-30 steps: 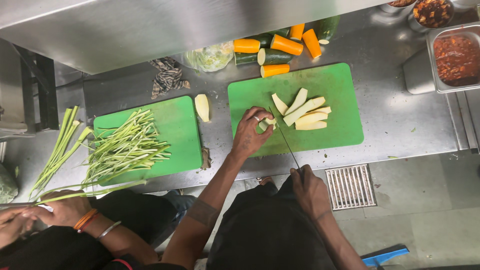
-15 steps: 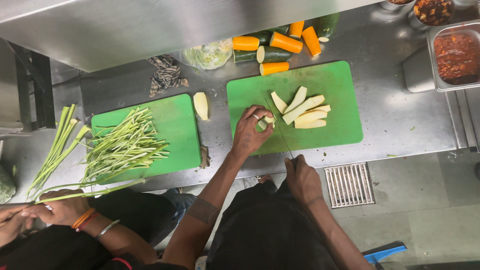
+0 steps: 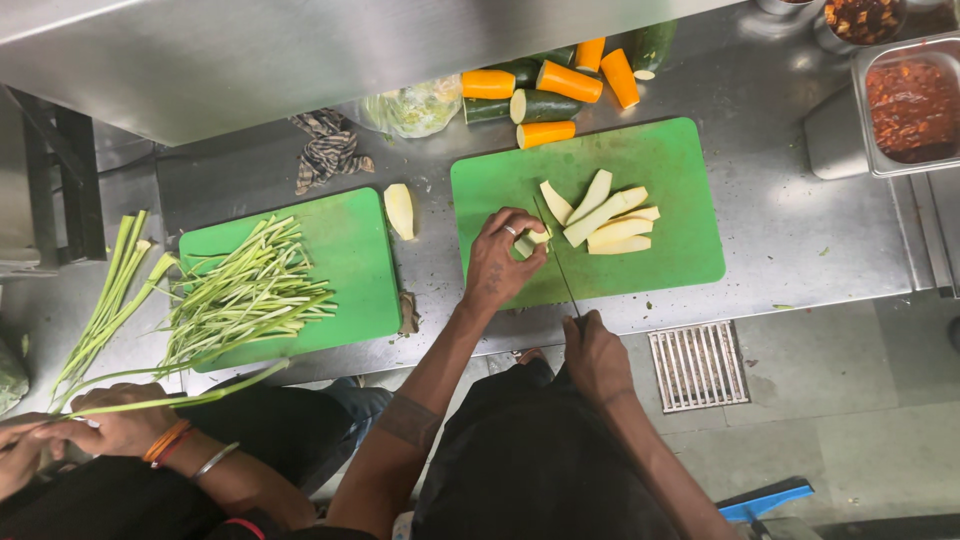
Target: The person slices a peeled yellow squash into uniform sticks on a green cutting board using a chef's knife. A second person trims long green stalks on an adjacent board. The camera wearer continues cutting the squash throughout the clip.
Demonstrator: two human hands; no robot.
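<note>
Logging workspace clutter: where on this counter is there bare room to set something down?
Bare steel between the right board and the sauce tray. Less between the two boards, by a cut piece. Crowded behind: squash chunks, cloth.

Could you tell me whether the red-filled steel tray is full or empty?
Roughly full: red sauce covers the steel tray nearly up to its rim.

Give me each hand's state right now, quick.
Left hand: closed on a pale vegetable piece on the green cutting board.
Right hand: closed on a knife.
</note>
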